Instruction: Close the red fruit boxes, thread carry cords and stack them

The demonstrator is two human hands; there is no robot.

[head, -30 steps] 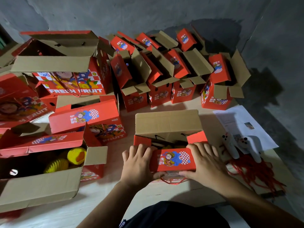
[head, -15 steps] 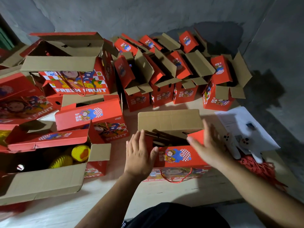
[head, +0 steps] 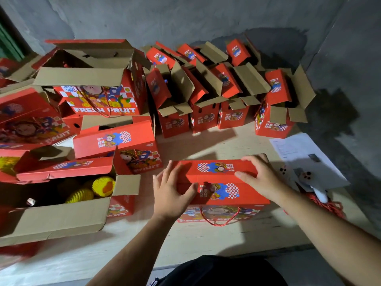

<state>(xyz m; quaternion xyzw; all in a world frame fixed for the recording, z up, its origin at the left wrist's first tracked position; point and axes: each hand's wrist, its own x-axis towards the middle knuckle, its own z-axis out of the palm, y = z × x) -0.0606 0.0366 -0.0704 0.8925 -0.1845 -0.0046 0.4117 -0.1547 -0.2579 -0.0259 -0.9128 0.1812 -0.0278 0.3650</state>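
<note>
A red fruit box (head: pixel 222 188) stands on the wooden floor in front of me, both long top flaps folded down. A red carry cord (head: pixel 219 220) loops from its front face. My left hand (head: pixel 171 190) lies with spread fingers against the box's left end, thumb on the near flap. My right hand (head: pixel 259 176) presses the far flap flat at the right end, fingers straight across the top.
A big open box (head: pixel 61 215) with netted yellow fruit (head: pixel 103 185) stands at the left. Several open red boxes (head: pixel 206 104) line the grey wall. A closed box (head: pixel 115 139) lies behind my left hand. White paper (head: pixel 305 159) and loose red cords (head: pixel 327 205) lie right.
The far brown flap, upright before, has been folded down over the box and now shows its red side. My right hand moved from the side flap onto the top.
</note>
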